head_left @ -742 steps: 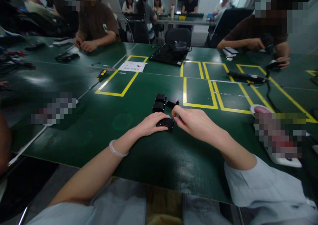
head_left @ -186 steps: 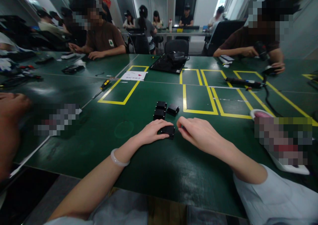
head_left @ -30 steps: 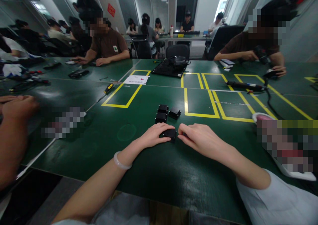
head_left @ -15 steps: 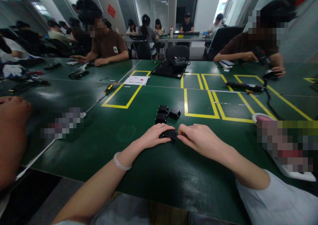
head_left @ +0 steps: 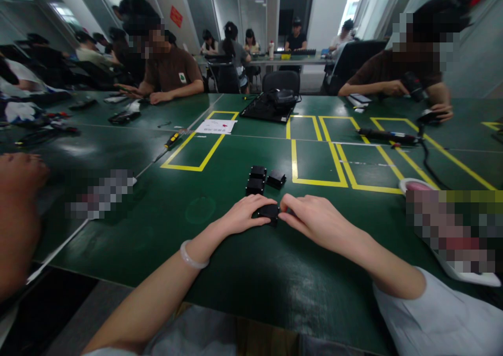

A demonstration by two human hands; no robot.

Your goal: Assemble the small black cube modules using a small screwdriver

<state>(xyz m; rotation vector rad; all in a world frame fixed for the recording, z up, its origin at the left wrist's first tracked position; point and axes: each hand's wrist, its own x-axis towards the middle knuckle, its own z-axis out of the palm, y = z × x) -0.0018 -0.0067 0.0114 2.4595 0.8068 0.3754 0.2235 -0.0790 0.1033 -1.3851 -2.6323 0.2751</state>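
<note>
On the green table, my left hand (head_left: 245, 213) grips a small black box-shaped part (head_left: 269, 212) between thumb and fingers. My right hand (head_left: 310, 214) is closed in a pinch at the right side of that part; whatever its fingertips hold is too small to make out. Just beyond my hands, two similar black box-shaped parts stand in a column, the far one (head_left: 258, 172) behind the near one (head_left: 255, 186). One more black box-shaped part (head_left: 276, 179) sits to their right, turned at an angle.
Yellow tape outlines (head_left: 318, 184) mark the green table (head_left: 243, 272). A yellow-handled screwdriver (head_left: 172, 141) and a paper sheet (head_left: 217, 127) lie ahead left. To the right is a white-rimmed tray (head_left: 444, 264). Another person's arm (head_left: 19, 219) rests at left; two people sit opposite.
My right hand has shifted very slightly toward the black box-shaped part, its fingertips now closer to the part's right side. My left hand keeps its grip in the same place.
</note>
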